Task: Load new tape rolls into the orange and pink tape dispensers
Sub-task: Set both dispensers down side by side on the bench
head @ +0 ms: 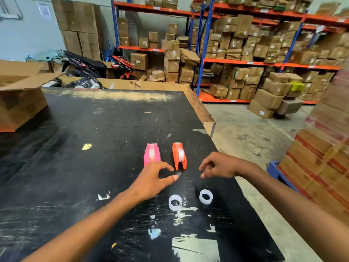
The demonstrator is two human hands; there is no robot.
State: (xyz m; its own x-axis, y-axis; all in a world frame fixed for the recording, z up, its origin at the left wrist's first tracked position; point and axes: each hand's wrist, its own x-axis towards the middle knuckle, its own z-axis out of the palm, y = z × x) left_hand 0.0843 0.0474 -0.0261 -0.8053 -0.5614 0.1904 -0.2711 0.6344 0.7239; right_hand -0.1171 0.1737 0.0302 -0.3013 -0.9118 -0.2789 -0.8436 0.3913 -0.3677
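Tape dispensers stood side by side near the right edge of the black surface — the pink dispenser on the left, the orange dispenser just beside it, each showing a pale roll in its slot. Two white rings lay nearer the person: the left ring and the right ring, whether spent cores or fresh rolls unclear. Left hand hovered low in front of the pink dispenser, thumb and fingers parted, holding nothing. Right hand hung loosely curled, also without a load.

Judged stage: between grasps; loading looked close to finished. Next move probably called for checking each roll's seating or clearing the rings.

Surface scuffed, flecked with tape scraps — an open cardboard box at its far left. Room: warehouse racks crammed with cartons.
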